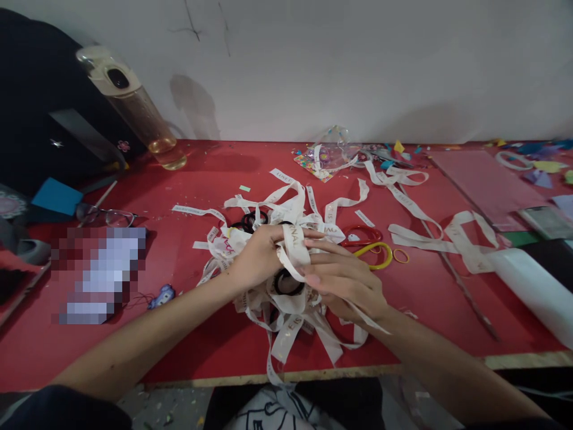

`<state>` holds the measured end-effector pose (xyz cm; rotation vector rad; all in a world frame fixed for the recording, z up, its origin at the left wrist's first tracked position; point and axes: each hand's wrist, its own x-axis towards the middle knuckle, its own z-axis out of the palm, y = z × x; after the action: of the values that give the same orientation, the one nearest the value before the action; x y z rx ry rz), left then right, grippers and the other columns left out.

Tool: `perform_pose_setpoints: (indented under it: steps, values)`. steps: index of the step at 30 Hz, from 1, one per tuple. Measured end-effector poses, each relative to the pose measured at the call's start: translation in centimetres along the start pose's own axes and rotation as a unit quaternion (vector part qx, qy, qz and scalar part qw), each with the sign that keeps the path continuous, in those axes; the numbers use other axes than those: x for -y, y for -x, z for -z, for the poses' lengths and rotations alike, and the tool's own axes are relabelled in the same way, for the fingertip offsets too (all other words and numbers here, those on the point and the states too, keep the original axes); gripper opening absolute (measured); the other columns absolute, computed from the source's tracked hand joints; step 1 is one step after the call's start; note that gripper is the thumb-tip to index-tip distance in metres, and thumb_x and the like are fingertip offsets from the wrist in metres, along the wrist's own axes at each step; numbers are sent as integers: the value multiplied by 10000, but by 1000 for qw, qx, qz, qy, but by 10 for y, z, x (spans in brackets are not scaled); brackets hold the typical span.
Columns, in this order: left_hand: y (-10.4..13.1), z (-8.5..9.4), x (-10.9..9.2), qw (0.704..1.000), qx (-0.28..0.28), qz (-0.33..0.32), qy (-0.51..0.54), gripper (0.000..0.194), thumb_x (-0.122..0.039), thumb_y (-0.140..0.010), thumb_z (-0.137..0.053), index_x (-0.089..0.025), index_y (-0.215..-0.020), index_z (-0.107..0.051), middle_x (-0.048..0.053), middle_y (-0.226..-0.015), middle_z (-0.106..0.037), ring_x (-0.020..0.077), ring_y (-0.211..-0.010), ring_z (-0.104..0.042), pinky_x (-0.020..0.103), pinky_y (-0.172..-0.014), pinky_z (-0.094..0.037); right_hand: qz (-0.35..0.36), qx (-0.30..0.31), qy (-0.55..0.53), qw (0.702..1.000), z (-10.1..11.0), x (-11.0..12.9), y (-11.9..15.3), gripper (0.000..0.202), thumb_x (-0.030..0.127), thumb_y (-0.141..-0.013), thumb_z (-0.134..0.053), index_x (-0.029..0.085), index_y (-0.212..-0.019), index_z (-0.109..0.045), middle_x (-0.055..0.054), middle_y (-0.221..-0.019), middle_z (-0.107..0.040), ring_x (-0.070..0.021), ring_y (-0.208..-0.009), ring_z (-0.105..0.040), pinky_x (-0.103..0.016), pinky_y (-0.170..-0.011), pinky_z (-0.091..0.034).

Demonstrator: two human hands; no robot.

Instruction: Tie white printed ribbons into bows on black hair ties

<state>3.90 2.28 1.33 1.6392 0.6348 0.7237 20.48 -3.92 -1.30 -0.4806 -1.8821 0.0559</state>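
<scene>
A white ribbon (295, 246) with printed gold letters is looped upright between my two hands. My left hand (257, 255) pinches it from the left, most of its fingertips hidden behind the loop. From the right, my right hand (351, 279) holds the ribbon's lower part, thumb against it, and a thin tail trails over the wrist. Beneath both hands lies a heap of printed ribbon pieces (289, 341), with black hair ties (290, 285) showing among them. Scissors with a yellow handle (385, 258) and a red handle (373, 234) lie just beyond my right hand.
A tall bottle (143, 113) leans by a dark bag (31, 107) at back left. Glasses (119, 218), a blurred-out rectangle (105, 272) and a small purple trinket (163, 296) lie left. More ribbon (412, 206), a stick (465, 292) and a white roll (532, 292) are right.
</scene>
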Motion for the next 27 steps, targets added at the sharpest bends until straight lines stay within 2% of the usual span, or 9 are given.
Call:
perform_pose_setpoints:
  steps: [2, 6, 9, 12, 14, 17, 20, 24, 27]
  values:
    - [1, 1, 2, 999, 16, -15, -38, 219, -247, -808, -657, -168, -971, -778, 67, -980, -783, 200, -879, -722, 317, -814, -566, -14, -7, 14, 1000, 1, 1, 1, 348, 108, -919, -541, 169, -1247, -642, -81, -985, -791, -233, -966, -755, -506, -978, -587]
    - [-1, 6, 2, 987, 50, -33, -152, 217, -202, -822, -645, -168, -1002, -762, 36, -888, -761, 161, -785, -690, 255, -736, -523, -110, -123, 75, 983, 1, -1, 4, 324, 137, -912, -571, 291, -1176, -678, -25, -871, -747, -235, -906, -717, -483, -833, -585]
    - [-2, 11, 0, 948, 103, -87, -287, 183, -217, -876, -621, -189, -1008, -746, 28, -919, -735, 142, -785, -663, 221, -679, -459, -160, -191, 80, 965, 0, -2, 4, 227, 188, -917, -602, 292, -1087, -711, -32, -821, -681, -212, -808, -667, -404, -700, -564]
    - [-3, 16, 0, 897, 130, -139, -399, 157, -212, -903, -591, -193, -939, -742, 34, -925, -709, 150, -804, -648, 225, -644, -414, -212, -214, 55, 952, -3, -2, 4, 193, 212, -942, -589, 303, -1064, -708, -12, -729, -651, -192, -713, -650, -401, -709, -564]
    - [-4, 18, 2, 899, 117, -148, -396, 174, -281, -909, -621, -196, -993, -747, 39, -920, -696, 158, -808, -641, 232, -654, -417, -258, -232, 42, 937, -5, -1, 5, 162, 227, -950, -591, 298, -1032, -712, -14, -762, -675, -163, -633, -641, -372, -662, -565]
    - [-5, 20, 5, 949, 76, -161, -262, 416, -429, -846, -726, -211, -1200, -713, 36, -907, -671, 151, -786, -602, 248, -710, -435, -325, -274, 12, 905, -8, 0, 6, 102, 253, -941, -623, 265, -987, -713, -20, -884, -712, -107, -524, -613, -302, -524, -531]
    - [-5, 18, 6, 987, 6, -145, -64, 524, -479, -773, -789, -246, -1237, -711, 11, -840, -620, 131, -724, -521, 264, -699, -414, -368, -277, -52, 886, -10, 0, 7, 87, 263, -945, -624, 259, -982, -703, 28, -687, -681, -110, -504, -627, -263, -498, -523]
    - [-2, 10, 2, 977, -78, -96, 173, 516, -574, -806, -721, -239, -1198, -735, -26, -695, -491, 86, -584, -337, 251, -577, -323, -383, -189, -79, 901, -13, 3, 9, 92, 247, -938, -634, 271, -1013, -683, 42, -628, -693, -129, -541, -670, -260, -535, -545]
    - [0, 3, -4, 948, -81, -13, 308, 544, -590, -827, -689, -209, -1215, -715, -46, -642, -387, 68, -533, -227, 222, -485, -242, -379, -135, -89, 911, -14, 5, 9, 147, 232, -940, -625, 266, -1078, -661, 36, -662, -714, -138, -563, -687, -262, -535, -556]
